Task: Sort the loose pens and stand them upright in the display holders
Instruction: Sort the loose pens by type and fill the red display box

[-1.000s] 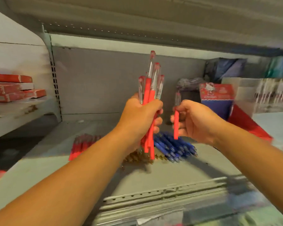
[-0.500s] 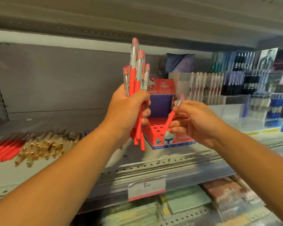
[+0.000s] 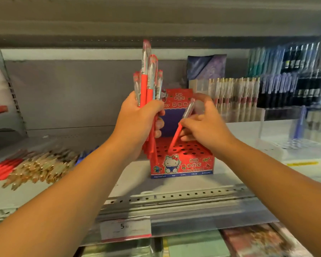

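Observation:
My left hand [image 3: 139, 123] grips a bundle of red pens [image 3: 148, 80] with clear caps, held upright in front of the shelf. My right hand [image 3: 202, 127] pinches a single red pen [image 3: 176, 138], tilted, with its lower tip at a hole in the top of the red cartoon-cat display holder [image 3: 182, 164]. The holder stands on the shelf with rows of dark holes in its red top; its red and purple back card rises behind my hands.
Loose piles lie on the shelf [image 3: 130, 182] at left: red pens [image 3: 4, 167], gold-trimmed clear pens [image 3: 39, 166], blue pens [image 3: 83, 156]. Clear racks of upright pens [image 3: 235, 93] fill the right. A price tag [image 3: 125, 230] hangs on the shelf's front rail.
The view swung right from the loose piles to the red holder. My right hand carried its single pen down until its tip reached the holder's holed top.

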